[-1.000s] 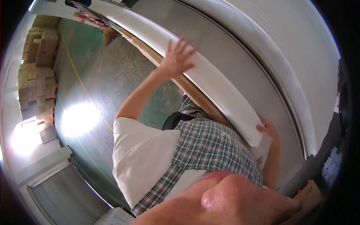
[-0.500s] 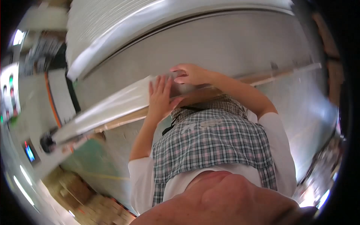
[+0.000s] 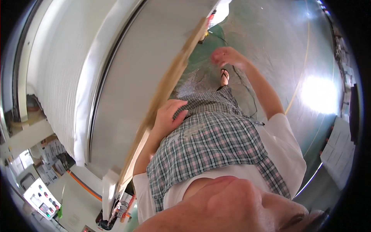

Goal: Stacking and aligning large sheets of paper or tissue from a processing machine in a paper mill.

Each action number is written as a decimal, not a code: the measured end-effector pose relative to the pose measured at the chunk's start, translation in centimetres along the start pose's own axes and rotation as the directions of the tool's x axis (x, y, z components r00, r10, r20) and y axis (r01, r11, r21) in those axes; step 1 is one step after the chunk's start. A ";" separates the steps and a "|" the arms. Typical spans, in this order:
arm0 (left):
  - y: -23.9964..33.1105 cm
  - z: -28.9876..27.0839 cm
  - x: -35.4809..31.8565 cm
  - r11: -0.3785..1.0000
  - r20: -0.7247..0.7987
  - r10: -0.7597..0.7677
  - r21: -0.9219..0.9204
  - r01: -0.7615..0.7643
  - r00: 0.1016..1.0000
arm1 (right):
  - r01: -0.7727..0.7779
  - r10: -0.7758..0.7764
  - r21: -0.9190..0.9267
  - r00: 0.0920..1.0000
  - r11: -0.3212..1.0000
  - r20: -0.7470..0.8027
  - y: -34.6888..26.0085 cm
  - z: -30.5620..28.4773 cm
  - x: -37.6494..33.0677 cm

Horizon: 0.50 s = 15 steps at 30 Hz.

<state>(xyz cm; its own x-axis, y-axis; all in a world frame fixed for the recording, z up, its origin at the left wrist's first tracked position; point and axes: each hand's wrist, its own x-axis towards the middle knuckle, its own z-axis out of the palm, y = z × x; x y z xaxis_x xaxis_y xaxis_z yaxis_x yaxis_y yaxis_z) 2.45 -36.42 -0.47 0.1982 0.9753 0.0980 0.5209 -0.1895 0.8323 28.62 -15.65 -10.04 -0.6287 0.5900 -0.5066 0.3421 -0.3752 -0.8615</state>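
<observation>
My left hand [image 3: 170,115] hangs beside the wooden edge [image 3: 170,79] of a long grey table [image 3: 135,62], in front of my plaid apron [image 3: 208,143]. Its fingers are bent but apart from the thumb, and nothing shows between them. My right hand [image 3: 228,57] is held out ahead over the green floor, away from the table. Motion smears its curled fingers, so whether they close on anything cannot be made out. Along the far side of the table lies a wide, wrinkled white sheet material [image 3: 73,73] with a bright rolled edge.
A foot in a sandal [image 3: 224,77] is on the floor ahead, near a dark cable [image 3: 242,83] lying there. A control panel with coloured buttons [image 3: 41,199] stands at the lower left. White papers or boards [image 3: 336,149] are at the right.
Both hands have come off the white film strip at the table edge. My body has turned right along the table; my right hand has swung out over the floor, my left hand dropped near the apron.
</observation>
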 end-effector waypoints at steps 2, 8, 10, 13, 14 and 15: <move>3.7 3.8 4.7 0.998 0.117 0.001 -0.070 0.007 0.993 | -0.051 0.047 -0.027 0.991 0.998 -0.127 2.2 -7.6 0.3; -0.9 18.9 20.4 0.848 0.236 -0.336 -0.345 0.402 0.912 | 0.044 -0.559 -0.765 0.710 0.642 -0.428 1.5 -21.7 13.3; -2.2 21.9 24.6 0.667 0.310 -0.484 -0.475 0.574 0.818 | 0.024 -0.496 -0.774 0.780 0.633 -0.381 1.2 -23.1 18.2; -5.3 25.6 30.3 0.509 0.231 -0.532 -0.681 0.526 0.814 | 0.009 -0.484 -0.842 0.821 0.540 -0.302 4.0 -26.6 24.3; -6.3 25.8 31.0 0.492 0.234 -0.564 -0.676 0.549 0.792 | 0.024 -0.464 -0.831 0.838 0.556 -0.286 4.8 -26.4 24.8; -7.0 25.4 31.9 0.470 0.192 -0.616 -0.689 0.552 0.764 | 0.128 -0.552 -0.833 0.800 0.539 -0.234 4.4 -26.2 24.7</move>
<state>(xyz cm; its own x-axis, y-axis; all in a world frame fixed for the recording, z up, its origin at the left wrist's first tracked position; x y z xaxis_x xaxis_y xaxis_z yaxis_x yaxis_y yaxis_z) 26.23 -6.88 -17.07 -0.0101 0.8401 -0.5423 -0.2185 0.5274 0.8211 32.84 15.98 -27.23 -0.5282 0.8468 0.0624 0.6855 0.4686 -0.5573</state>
